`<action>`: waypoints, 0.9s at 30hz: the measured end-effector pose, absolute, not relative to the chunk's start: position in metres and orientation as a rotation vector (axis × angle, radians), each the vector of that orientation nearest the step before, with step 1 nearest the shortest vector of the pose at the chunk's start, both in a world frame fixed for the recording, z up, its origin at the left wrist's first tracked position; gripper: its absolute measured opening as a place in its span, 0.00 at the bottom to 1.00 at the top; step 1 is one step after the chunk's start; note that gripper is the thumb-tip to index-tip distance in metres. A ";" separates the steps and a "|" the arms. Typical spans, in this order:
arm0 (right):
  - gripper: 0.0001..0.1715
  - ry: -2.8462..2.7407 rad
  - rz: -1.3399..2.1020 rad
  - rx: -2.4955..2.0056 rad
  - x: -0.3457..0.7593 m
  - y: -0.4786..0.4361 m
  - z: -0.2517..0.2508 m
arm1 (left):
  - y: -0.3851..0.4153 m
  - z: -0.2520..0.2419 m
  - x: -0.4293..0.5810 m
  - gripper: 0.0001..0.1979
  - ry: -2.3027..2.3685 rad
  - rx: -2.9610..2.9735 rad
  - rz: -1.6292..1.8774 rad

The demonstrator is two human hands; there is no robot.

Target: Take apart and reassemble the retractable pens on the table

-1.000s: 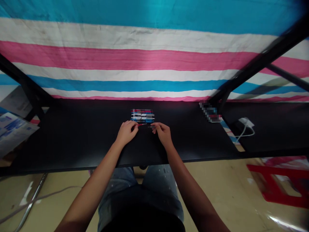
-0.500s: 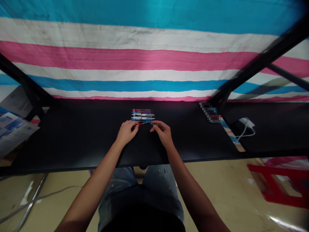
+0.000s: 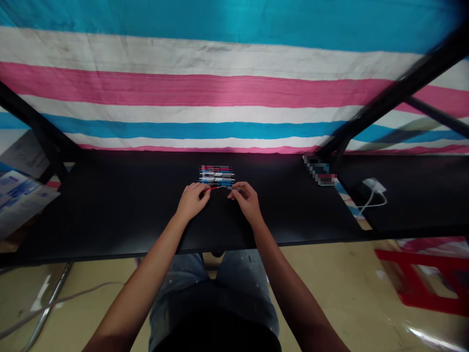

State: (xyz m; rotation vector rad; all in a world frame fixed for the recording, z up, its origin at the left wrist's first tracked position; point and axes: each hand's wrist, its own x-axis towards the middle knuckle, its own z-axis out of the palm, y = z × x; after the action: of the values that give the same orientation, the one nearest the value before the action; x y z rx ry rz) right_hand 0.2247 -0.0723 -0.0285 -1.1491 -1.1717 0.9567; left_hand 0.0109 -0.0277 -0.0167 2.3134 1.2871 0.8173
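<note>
Several pens lie side by side in a neat stack of rows on the black table, with red, white and blue barrels. Just in front of them, a slim pen lies crosswise between my two hands, red at its left and grey or dark towards its right. My left hand rests on the table, its thumb and fingers closed on the red end. Thumb and fingertips of my right hand pinch the dark right end. Whether the pen is one piece or two parts I cannot tell.
A blurred-out flat item lies at the table's back right. Beyond it a white cable rests on another black surface. Printed packages stand at the left. A striped sheet hangs behind; a red stool is on the floor.
My right fingertips have shifted very slightly on the pen's dark end. My left hand and the row of pens look the same.
</note>
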 end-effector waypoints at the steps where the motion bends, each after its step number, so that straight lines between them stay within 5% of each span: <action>1: 0.12 -1.175 0.954 -1.155 0.225 -0.072 -0.029 | -0.028 -0.017 0.011 0.08 1.284 2.315 0.816; 27: 0.13 -1.356 0.938 -1.288 0.220 -0.074 -0.037 | -0.028 -0.020 0.010 0.12 1.209 2.377 0.747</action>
State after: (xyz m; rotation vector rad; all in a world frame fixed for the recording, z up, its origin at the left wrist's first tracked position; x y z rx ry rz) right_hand 0.2196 -0.0740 -0.0369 -1.2882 -1.3556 0.9385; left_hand 0.0101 -0.0281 -0.0197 2.3772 1.2090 0.7470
